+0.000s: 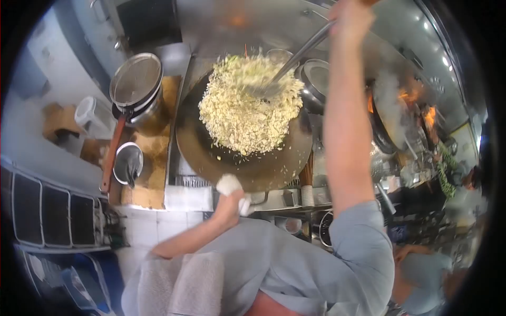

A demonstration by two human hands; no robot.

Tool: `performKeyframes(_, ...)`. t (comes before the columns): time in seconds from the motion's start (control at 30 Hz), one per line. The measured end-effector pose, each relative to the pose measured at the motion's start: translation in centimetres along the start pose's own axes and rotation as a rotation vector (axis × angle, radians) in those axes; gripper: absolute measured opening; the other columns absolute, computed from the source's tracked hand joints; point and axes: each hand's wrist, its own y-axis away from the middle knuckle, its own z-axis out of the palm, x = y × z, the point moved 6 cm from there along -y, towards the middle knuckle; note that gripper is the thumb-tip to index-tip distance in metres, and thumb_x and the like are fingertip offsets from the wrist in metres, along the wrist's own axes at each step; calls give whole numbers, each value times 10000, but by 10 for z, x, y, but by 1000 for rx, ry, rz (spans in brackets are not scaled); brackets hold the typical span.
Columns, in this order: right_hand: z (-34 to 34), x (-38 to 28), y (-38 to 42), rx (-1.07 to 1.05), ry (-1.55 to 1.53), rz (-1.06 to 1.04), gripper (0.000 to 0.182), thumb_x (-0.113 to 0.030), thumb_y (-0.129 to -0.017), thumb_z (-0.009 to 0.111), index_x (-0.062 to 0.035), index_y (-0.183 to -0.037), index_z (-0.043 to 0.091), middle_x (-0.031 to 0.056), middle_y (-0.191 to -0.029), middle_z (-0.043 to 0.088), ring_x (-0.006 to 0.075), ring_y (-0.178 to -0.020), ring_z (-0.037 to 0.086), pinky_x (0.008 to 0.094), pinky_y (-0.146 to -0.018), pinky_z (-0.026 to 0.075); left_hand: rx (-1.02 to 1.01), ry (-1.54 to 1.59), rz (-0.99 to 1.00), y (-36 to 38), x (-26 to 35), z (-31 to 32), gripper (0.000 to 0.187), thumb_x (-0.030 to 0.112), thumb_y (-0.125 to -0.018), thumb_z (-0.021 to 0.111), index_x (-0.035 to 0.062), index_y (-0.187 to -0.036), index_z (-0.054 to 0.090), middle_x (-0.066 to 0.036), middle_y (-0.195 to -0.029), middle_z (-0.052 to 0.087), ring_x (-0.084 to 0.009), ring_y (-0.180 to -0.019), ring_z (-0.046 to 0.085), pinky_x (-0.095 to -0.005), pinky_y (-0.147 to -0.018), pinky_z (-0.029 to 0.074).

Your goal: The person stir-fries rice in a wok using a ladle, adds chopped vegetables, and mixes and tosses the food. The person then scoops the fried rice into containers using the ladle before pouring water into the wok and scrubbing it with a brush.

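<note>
A big dark wok (192,152) holds a heap of fried rice (242,118) with bits of green in it. My right hand (352,23), at the top, is closed around the long handle of a metal wok spatula (303,50). The spatula's head is blurred and partly sunk in the rice. Low at the wok's near edge, my left hand (229,209) is wrapped round a folded white cloth (229,184), which presses against the rim. Whether the fingers grip a wok handle under the cloth is hidden.
On the left counter stand a pot topped by a wooden-handled strainer (136,79), a small metal pot (128,160) and a clear plastic container (95,116). At right, flames (429,116) rise near another smoking wok (387,113). Another person (421,274) is at lower right.
</note>
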Motion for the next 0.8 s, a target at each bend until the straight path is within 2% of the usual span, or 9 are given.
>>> performKeyframes(0.03, 10, -27, -6, -103, -295, -20, 155, -111, -793, 533, -95, -652, 471, -16, -484, 391, 152, -378, 409, 289, -363, 346, 38, 39, -65, -7, 13, 4, 269, 113, -854, 474, 124, -1120, 431, -52, -914, 564, -195, -797, 591, -376, -668, 533)
performKeyframes(0.1, 27, -60, -56, -310, -429, -113, 133, -96, -798, 534, -84, -685, 465, -15, -496, 386, 129, -385, 405, 276, -354, 336, 85, 73, -127, -55, 42, 8, 235, 132, -850, 491, 123, -1083, 461, -41, -831, 579, -190, -769, 600, -390, -643, 539)
performKeyframes(0.17, 37, -95, -46, -450, -325, -145, 145, -102, -811, 537, -88, -693, 453, -23, -492, 369, 110, -370, 381, 269, -330, 299, 100, 49, -148, -101, 53, 10, 176, 136, -835, 511, 106, -1008, 506, -45, -804, 579, -183, -702, 597, -375, -601, 532)
performKeyframes(0.23, 27, -72, -13, -493, -417, -217, 221, -112, -799, 574, -2, -634, 475, 35, -498, 446, 158, -381, 455, 285, -359, 300, 105, 16, -161, -124, 49, 4, 129, 147, -827, 527, 90, -943, 538, -51, -784, 579, -177, -670, 592, -359, -572, 523)
performKeyframes(0.37, 37, 90, 91, -308, -204, 11, 191, -46, -776, 571, -61, -634, 444, 1, -488, 395, 130, -370, 389, 288, -343, 298, 49, -2, -131, -146, 43, -3, 111, 151, -824, 533, 78, -900, 564, -48, -752, 582, -174, -643, 586, -343, -559, 511)
performKeyframes(0.43, 45, 114, 79, -401, -277, 109, 164, 26, -745, 546, -54, -637, 451, 7, -459, 394, 110, -355, 381, 261, -349, 285, 18, 50, -126, -149, 38, -9, 117, 148, -822, 534, 68, -900, 570, -46, -737, 583, -174, -618, 584, -339, -543, 507)
performKeyframes(0.53, 32, 69, 50, -452, -230, 173, 221, -16, -796, 553, -94, -634, 426, -26, -480, 361, 104, -371, 345, 257, -359, 240, 26, 61, -199, -148, 47, -7, 109, 168, -822, 543, 93, -893, 580, -37, -744, 594, -162, -614, 589, -335, -528, 506)
performKeyframes(0.63, -1, 133, 85, -377, -252, 129, 210, 0, -790, 546, -88, -643, 424, -23, -478, 339, 96, -367, 308, 246, -372, 229, 8, 7, -323, -154, 46, -10, 106, 210, -811, 564, 141, -890, 571, -9, -751, 592, -143, -609, 566, -312, -532, 478)
performKeyframes(0.8, 80, 84, 19, -416, -352, 111, 274, 28, -746, 570, -77, -601, 363, 5, -457, 311, 97, -357, 295, 267, -366, 241, -115, -140, -458, -149, 44, -14, 105, 253, -796, 570, 172, -863, 572, 10, -758, 587, -118, -674, 552, -294, -559, 441)
